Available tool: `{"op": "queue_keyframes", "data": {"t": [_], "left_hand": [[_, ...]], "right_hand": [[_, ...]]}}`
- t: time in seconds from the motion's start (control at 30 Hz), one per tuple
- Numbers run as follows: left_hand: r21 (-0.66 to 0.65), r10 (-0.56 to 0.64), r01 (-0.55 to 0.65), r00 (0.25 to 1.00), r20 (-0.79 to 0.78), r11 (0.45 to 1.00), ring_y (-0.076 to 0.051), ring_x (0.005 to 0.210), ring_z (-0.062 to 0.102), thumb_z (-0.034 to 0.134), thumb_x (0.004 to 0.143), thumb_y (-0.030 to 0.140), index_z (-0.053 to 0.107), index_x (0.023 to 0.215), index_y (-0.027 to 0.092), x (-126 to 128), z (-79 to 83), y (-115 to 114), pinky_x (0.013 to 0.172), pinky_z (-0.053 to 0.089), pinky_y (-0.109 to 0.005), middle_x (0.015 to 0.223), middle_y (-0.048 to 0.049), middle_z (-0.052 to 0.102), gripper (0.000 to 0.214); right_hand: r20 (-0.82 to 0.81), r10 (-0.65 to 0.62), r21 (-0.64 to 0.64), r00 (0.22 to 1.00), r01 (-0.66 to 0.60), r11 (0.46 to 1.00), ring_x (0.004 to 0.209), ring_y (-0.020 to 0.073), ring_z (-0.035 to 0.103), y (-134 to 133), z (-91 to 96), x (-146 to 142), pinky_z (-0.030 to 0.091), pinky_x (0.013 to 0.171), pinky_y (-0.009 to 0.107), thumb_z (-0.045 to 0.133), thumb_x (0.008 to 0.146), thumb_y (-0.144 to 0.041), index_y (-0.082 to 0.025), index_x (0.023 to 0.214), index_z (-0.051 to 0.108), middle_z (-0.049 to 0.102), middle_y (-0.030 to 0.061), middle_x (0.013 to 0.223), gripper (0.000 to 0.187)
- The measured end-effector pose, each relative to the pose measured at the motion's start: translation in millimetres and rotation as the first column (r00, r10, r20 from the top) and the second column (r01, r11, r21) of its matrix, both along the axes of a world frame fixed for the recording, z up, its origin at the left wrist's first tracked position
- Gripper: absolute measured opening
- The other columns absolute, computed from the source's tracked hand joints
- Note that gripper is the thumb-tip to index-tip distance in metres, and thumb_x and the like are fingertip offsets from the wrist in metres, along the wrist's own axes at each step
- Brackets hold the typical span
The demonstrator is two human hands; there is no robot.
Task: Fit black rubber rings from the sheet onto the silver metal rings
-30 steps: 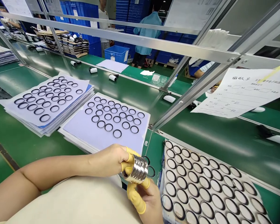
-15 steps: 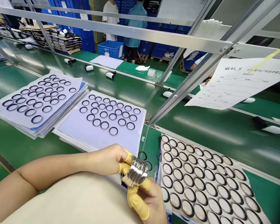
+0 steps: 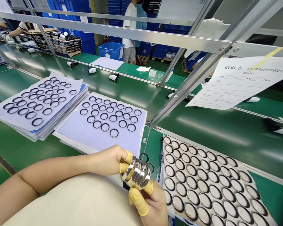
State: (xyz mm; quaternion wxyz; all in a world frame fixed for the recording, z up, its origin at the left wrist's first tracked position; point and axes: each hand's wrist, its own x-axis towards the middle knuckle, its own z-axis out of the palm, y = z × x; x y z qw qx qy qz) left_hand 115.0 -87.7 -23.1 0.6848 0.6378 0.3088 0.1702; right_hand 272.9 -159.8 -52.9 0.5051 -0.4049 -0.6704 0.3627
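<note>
A short stack of shiny metal rings point(image 3: 138, 173) is held between my two hands, close to my body. Yellow finger cots cover several of my fingertips. My left hand point(image 3: 118, 159) grips the rings from the upper left, its fingers partly inside them. From below right, my right hand point(image 3: 151, 199) has its fingers closed on the same stack, the thumb apart at the lower side. Just behind lie two loose black-edged rings point(image 3: 144, 157) on the green table. To the right, a sheet point(image 3: 176, 214) carries rows of similar rings.
Two paper stacks point(image 3: 70, 133) point(image 3: 16, 124) at left bear scattered rings. A metal frame post point(image 3: 179, 89) rises ahead, with a hanging paper form point(image 3: 233, 84). Black-and-white parts point(image 3: 113, 77) lie on the green belt point(image 3: 132, 91). People stand and sit beyond it.
The rings in my hands have fanned apart a little. Parts on the belt have shifted right. A person in white in the background has moved right, in front of the one in blue.
</note>
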Motion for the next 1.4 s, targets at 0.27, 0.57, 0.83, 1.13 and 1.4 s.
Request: {"op": "queue_keyframes", "data": {"t": [0.27,0.57,0.83,1.13,1.4], "left_hand": [[-0.046,0.026,-0.026,1.000,0.006,0.999,-0.010,0.066,0.050,0.055,0.070,0.010,0.057,0.059,0.013,2,-8.4,0,0.060,0.044,-0.020,0.068,0.0006,0.054,0.012],[-0.085,0.043,-0.041,0.999,0.019,0.996,-0.010,0.064,0.049,0.057,0.073,0.014,0.056,0.059,0.013,2,-7.9,-2,0.058,0.042,-0.020,0.067,0.0007,0.053,0.014],[-0.077,0.080,-0.081,0.997,-0.020,0.994,-0.010,0.062,0.051,0.060,0.073,0.017,0.060,0.062,0.013,-5,-8.0,-5,0.058,0.044,-0.021,0.065,0.0003,0.056,0.012],[-0.045,0.082,-0.084,0.996,-0.036,0.995,-0.012,0.066,0.054,0.058,0.073,0.017,0.062,0.064,0.012,-7,-7.8,-5,0.062,0.046,-0.022,0.069,-0.0011,0.058,0.011],[-0.119,0.042,-0.040,0.999,0.009,0.992,-0.010,0.060,0.051,0.060,0.068,0.013,0.061,0.063,0.012,-10,-24.5,-5,0.056,0.043,-0.021,0.063,0.0005,0.059,0.006]], "right_hand": [[0.037,0.001,0.014,0.999,-0.002,1.000,0.041,0.0111,0.043,-3,2.1,2,0.034,0.042,0.025,0.053,0.092,-0.039,-0.021,0.056,0.051,0.047,-0.0038,0.046,0.041],[0.023,-0.026,0.032,0.999,0.025,0.999,0.042,0.0116,0.044,-2,1.3,1,0.036,0.044,0.024,0.055,0.091,-0.036,-0.021,0.057,0.053,0.048,-0.0040,0.047,0.037],[0.008,-0.050,-0.005,0.999,0.050,0.999,0.043,0.0117,0.045,-7,-1.7,3,0.036,0.043,0.025,0.053,0.092,-0.037,-0.020,0.057,0.055,0.051,-0.0029,0.048,0.039],[0.005,-0.034,0.103,0.999,0.033,0.994,0.044,0.0108,0.043,-4,-2.7,0,0.034,0.042,0.023,0.055,0.089,-0.024,-0.021,0.063,0.053,0.048,-0.0045,0.051,0.026],[0.048,-0.011,0.158,0.999,0.003,0.987,0.050,0.0113,0.047,-5,-6.7,-2,0.039,0.050,0.023,0.058,0.087,-0.018,-0.021,0.072,0.053,0.052,-0.0040,0.058,0.016]]}}
